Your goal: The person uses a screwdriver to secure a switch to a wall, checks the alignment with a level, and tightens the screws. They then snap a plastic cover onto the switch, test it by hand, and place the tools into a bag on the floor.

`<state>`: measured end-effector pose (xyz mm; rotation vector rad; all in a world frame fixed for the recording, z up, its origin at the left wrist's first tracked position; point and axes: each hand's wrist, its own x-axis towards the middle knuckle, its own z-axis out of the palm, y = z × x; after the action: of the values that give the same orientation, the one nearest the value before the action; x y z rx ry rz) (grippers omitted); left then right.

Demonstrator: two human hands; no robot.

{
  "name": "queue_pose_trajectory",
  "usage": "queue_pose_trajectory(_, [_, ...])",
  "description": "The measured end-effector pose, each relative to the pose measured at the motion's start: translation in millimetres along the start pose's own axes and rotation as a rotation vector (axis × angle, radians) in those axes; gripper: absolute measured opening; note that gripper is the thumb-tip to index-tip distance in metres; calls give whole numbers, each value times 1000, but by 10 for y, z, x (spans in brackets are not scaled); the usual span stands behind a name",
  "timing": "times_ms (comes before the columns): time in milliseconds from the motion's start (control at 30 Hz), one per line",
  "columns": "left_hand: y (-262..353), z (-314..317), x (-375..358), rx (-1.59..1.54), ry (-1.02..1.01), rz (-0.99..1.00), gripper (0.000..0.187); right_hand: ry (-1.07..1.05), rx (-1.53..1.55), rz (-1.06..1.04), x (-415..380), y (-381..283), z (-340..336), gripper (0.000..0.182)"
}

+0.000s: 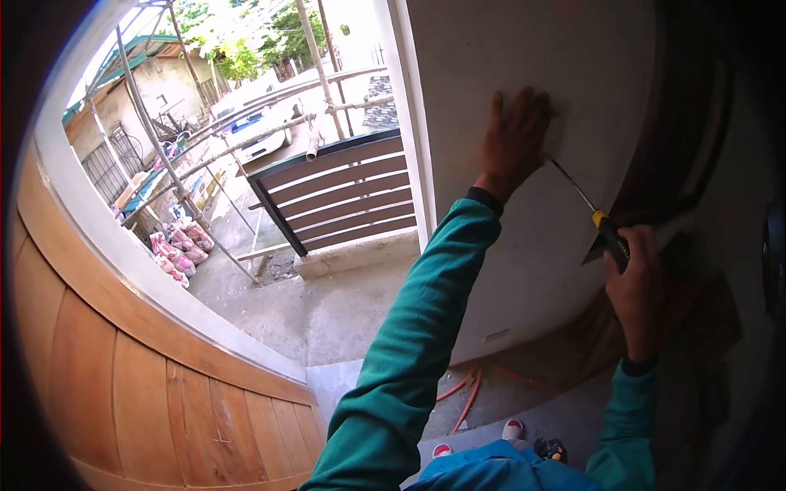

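Observation:
My left hand (517,141) reaches up and lies against the pale wall (483,270), fingers stretched out and thumb apart. Something faint shows on the wall beside its fingers, too dim to name. My right hand (639,274) is closed around the black-and-yellow handle of a screwdriver (604,225). The long metal shaft slants up to the left, and its tip meets the wall area right beside the heel of my left hand. Whatever the tip touches is too small to make out.
A wooden door (147,385) stands at the left by the open doorway. Outside are a slatted gate (336,196), bamboo poles and several filled sacks (176,250). Orange hose or cable (467,401) lies on the floor near my feet. The right side is dark.

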<state>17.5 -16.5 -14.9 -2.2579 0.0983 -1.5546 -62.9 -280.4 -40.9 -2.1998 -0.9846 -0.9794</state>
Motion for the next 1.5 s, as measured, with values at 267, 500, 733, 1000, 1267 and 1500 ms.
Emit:
queue_pose_trajectory(267, [-8, -32, 4, 3, -34, 1, 88, 21, 6, -21, 16, -5, 17, 36])
queue_pose_trajectory(500, [-6, -9, 2, -12, -26, -4, 91, 9, 47, 183, 9, 1, 65, 34])
queue_pose_trajectory(733, [-12, -9, -18, -21, -40, -9, 88, -6, -2, 128, 1, 28, 91, 39])
queue_pose_trajectory(1000, [-9, -23, -26, -27, -50, -19, 87, 6, 80, 234, -33, 43, 123, 38])
queue_pose_trajectory(1267, [-4, -37, -20, 8, -55, -9, 87, -65, 111, 253, -11, 91, 108, 40])
queue_pose_trajectory(1500, [10, -29, -3, 35, -37, -3, 87, -25, 26, 147, 3, -23, 32, 38])
